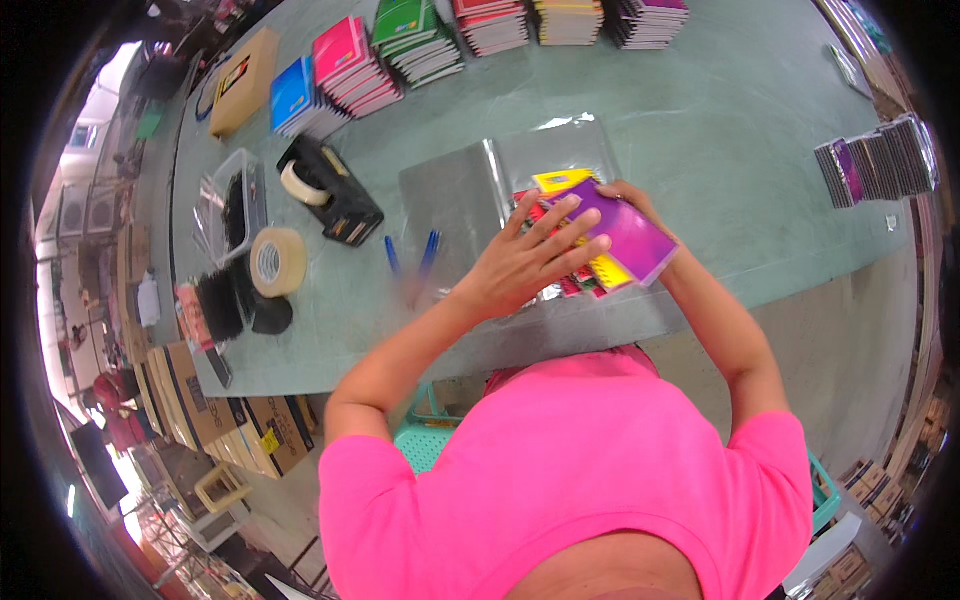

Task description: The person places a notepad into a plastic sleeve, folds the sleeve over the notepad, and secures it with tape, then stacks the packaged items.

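A purple notebook [632,238] lies slanted on top of a small fanned pile, and my right hand [640,203] grips its far right edge. Beneath it show a yellow notebook [563,181] and, lower still, a red one whose full shape is covered. My left hand [525,255] is spread open, palm down, its fingers across the left part of the pile; whether they press on it I cannot tell. Under the notebooks and to their left, a clear plastic sleeve [450,185] lies flat with shiny edges. Two blue pens [431,248] are beside my left forearm.
Stacks of blue, pink [345,55], green, red, yellow and purple notebooks line the table's far side. At left are a black tape dispenser [345,205], a tape roll [278,262], a clear bin [240,200] and a cardboard box [245,82]. A dark-edged stack [885,165] stands right.
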### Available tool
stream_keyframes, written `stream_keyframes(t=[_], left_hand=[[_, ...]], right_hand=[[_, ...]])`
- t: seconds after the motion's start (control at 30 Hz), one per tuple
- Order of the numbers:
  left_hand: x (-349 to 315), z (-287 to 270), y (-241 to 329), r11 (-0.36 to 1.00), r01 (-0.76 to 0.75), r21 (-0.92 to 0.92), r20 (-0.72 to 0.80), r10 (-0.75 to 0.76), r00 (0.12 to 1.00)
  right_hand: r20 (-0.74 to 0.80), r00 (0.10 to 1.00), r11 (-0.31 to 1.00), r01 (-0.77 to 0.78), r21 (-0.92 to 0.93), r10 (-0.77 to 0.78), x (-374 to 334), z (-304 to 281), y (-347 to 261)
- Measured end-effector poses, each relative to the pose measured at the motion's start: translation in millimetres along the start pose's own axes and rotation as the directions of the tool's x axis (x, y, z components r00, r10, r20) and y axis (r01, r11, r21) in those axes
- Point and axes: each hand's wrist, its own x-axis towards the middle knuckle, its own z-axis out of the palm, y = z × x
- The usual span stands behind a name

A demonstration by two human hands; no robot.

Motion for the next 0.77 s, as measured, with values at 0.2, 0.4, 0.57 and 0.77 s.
stream_keyframes(t=[0.2, 0.4, 0.57, 0.77], left_hand=[[-55.6, -4.5, -7.8, 0.317, 0.411, -0.855, 0.048, -0.741, 0.67], [-80.6, 43.5, -20.2, 0.134, 0.149, -0.98, -0.035, -0.846, 0.532], [-83.1, 33.6, -10.6, 0.4, 0.185, -0.898, -0.258, -0.818, 0.514], [-88.4, 54.8, -18.3, 0.258, 0.451, -0.855, 0.061, -0.812, 0.581]], right_hand=[[0.102, 0.928, 0.757, 0.353, -0.55, -0.359, 45.4, 22.0, -12.4], [0.095, 0.75, 0.444, 0.483, -0.755, -0.654, 63.6, 57.5, 69.1], [0.363, 0.531, 0.169, 0.711, -0.683, -0.766, 64.4, 40.3, 70.5], [0.285, 0.639, 0.283, 0.636, -0.717, -0.714, 68.0, 34.8, 78.3]])
